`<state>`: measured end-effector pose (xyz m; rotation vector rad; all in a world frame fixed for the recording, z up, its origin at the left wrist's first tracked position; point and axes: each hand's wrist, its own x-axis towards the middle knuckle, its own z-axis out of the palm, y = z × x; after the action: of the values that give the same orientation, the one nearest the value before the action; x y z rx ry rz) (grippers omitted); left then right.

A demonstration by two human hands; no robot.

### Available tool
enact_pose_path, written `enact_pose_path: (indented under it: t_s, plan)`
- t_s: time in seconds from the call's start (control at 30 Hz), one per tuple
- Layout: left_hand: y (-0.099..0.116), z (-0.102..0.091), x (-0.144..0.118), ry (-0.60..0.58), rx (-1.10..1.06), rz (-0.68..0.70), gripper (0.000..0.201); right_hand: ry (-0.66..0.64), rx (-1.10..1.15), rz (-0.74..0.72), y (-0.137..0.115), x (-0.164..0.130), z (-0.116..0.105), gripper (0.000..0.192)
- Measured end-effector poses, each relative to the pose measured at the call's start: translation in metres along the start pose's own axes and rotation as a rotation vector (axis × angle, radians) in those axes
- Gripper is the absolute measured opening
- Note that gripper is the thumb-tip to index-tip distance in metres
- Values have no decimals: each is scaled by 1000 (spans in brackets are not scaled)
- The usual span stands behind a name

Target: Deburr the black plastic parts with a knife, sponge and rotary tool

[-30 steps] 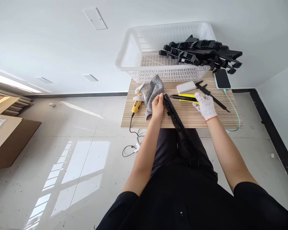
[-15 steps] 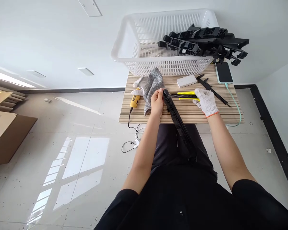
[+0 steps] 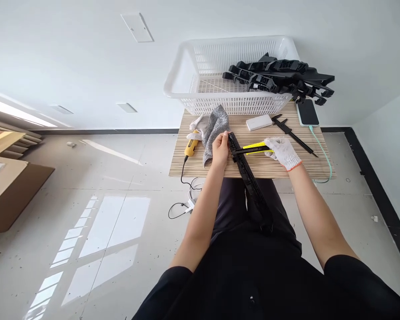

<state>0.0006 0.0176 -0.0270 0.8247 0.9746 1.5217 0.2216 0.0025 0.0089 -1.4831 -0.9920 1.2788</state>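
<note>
My bare left hand (image 3: 221, 149) is closed on the upper end of a long black plastic part (image 3: 250, 180), which slants down toward my lap. In my gloved right hand (image 3: 282, 151) is a yellow and black utility knife (image 3: 255, 148). Its blade reaches left across the part, close to the held end; whether the edge is cutting cannot be made out. Just behind my left hand a grey cloth (image 3: 216, 131) lies bunched on the table, beside a white glove (image 3: 200, 126) and a yellow corded tool (image 3: 191, 147).
Along the back of the slatted table (image 3: 206, 171) stands a white plastic basket (image 3: 213, 95) with several black plastic parts (image 3: 280, 75). A white block (image 3: 259, 122), black calipers (image 3: 293, 133) and a phone (image 3: 307, 112) on a green cable lie at the right. A cardboard box (image 3: 16, 191) sits left.
My right hand has tilted the knife and brought its blade lower, across the black part. My left hand keeps its hold. The whole view has shifted slightly.
</note>
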Motion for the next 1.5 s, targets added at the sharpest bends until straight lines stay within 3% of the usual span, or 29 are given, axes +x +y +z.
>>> enact_pose_path:
  t_s: [0.17,0.33,0.5,0.6,0.73,0.9,1.03,1.2,1.3,1.4,1.5]
  plan:
    - [3,2,0,13,15,-17,35,153,180,17,1,2,3,38]
    - [3,3,0,13,7,-13,35,-5,83,-15,4,1,3,37]
    - [3,2,0,21,0,-23,32,209,85,-117,3,2,3,39]
    - [4,2,-2,29,12,-23,33,118,-181,-314,3,-3,3,45]
    - [4,2,-3,16,4,-18,34,-47,-790,-579,6,-11,8,46]
    - [3,1,-2,9,-1,-18,32,21,-1096,-610,8,-9,21,47]
    - [2,1,-1,8,16,-17,31,110,-1085,-664,4,-1,28,42]
    - [2,0,-1,7,7,-8,31,404,-996,-604,-6,20,29,43]
    - [2,1,-1,5,13,-5,31,510,-957,-585,-8,31,26,44]
    - [3,1,-1,6,20,-12,32,521,-926,-586,-6,35,24,43]
    - [2,1,0,11,8,-9,33,421,-966,-551,-5,37,26,42]
